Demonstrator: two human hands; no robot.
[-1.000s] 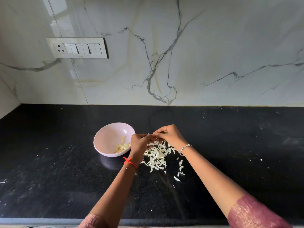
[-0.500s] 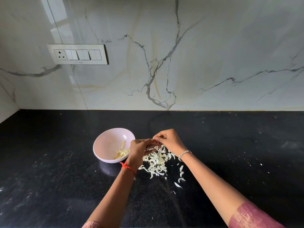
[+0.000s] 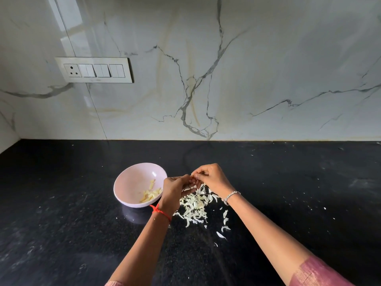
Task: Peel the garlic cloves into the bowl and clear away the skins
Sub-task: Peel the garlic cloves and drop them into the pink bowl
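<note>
A pale pink bowl point(image 3: 132, 182) stands on the black counter with several peeled garlic cloves point(image 3: 151, 195) in its right side. Right beside it my left hand point(image 3: 175, 193) and my right hand point(image 3: 212, 178) meet over a heap of white garlic skins point(image 3: 194, 205). Both hands have curled fingers around a small garlic clove between them; the clove itself is almost hidden by the fingers. My right fingertips pinch a thin strip of skin at the point where the hands touch.
Loose skin flakes point(image 3: 223, 226) lie scattered to the right of and in front of the heap. The black counter point(image 3: 61, 223) runs back to a marble wall with a switch panel point(image 3: 94, 70) at the upper left.
The camera has tilted, so the scene sits a little lower in the frame. My hands stay together over the skin heap, fingers working slightly at the clove.
</note>
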